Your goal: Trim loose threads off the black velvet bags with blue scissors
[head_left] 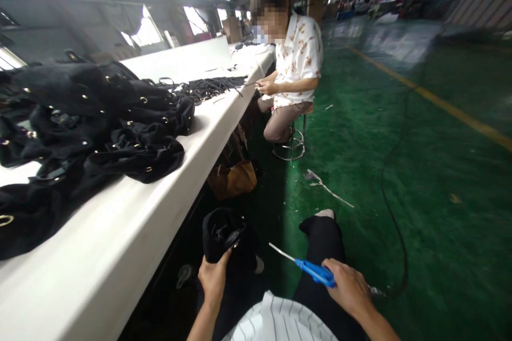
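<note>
My left hand (213,279) is closed on the rim of a black fabric bag (214,234), thumb in front, holding it upright over my left leg. The bag's mouth gapes at the top, and some dark fabric shows inside. In my right hand (349,286), above my right thigh, is a blue air blow gun (316,272). Its long thin nozzle points up and left towards the bag, apart from it. My fingers wrap round its handle, and a hose runs off behind the hand.
A heap of black bags with metal eyelets (92,112) lies on the long white table (160,213) at left. Ahead, a person (298,53) sits on a metal stool (290,146), handling dark cords. A brown bag (234,178) is under the table. A hose (388,197) crosses the green floor.
</note>
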Tool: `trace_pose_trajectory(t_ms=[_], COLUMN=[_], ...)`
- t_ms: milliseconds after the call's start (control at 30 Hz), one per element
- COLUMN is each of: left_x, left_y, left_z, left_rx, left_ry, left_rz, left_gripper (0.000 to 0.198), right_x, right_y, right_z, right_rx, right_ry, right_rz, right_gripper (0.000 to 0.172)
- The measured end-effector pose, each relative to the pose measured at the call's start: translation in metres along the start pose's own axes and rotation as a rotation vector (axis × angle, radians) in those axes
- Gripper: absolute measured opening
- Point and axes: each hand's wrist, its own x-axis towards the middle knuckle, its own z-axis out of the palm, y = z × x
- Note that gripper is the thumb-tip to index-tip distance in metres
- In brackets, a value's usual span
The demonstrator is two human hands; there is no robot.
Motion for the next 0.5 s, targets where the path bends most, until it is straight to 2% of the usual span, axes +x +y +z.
trace_pose_trajectory(t_ms=[133, 167, 233, 333, 433, 500], left_x=[0.001, 0.001, 0.002, 0.007, 0.013, 0.015], left_y=[-0.009, -0.01, -0.009, -0.005, -0.003, -0.003], left_z=[0.0, 0.0, 0.002, 0.001, -0.002, -0.002], left_rx=[-0.028, -0.043, -0.076, -0.103, -0.092, -0.068], left_ry=[-0.054, -0.061, -0.066, -0.061, -0.05, -0.052], left_rz=[0.041, 0.043, 0.038, 0.006, -0.053, -0.086], left_gripper=[0.051, 0.055, 0.064, 0.072, 0.074, 0.073], right_x=[-0.005, -0.005, -0.006, -0.011, -0.016, -0.014], right_y=[0.013, 0.012, 0.007, -0.009, -0.03, -0.04], right_z=[0.017, 0.017, 0.009, -0.005, 0.0, 0.012], right_rx=[-0.044, -0.04, -0.005, 0.03, -0.03, -0.093], right_ry=[0.02, 0.026, 0.033, 0.029, -0.124, -0.262], right_rz=[-0.024, -0.022, -0.004, -0.018, -0.174, -0.188], right_gripper=[0.053, 0.052, 0.038, 0.024, 0.019, 0.018])
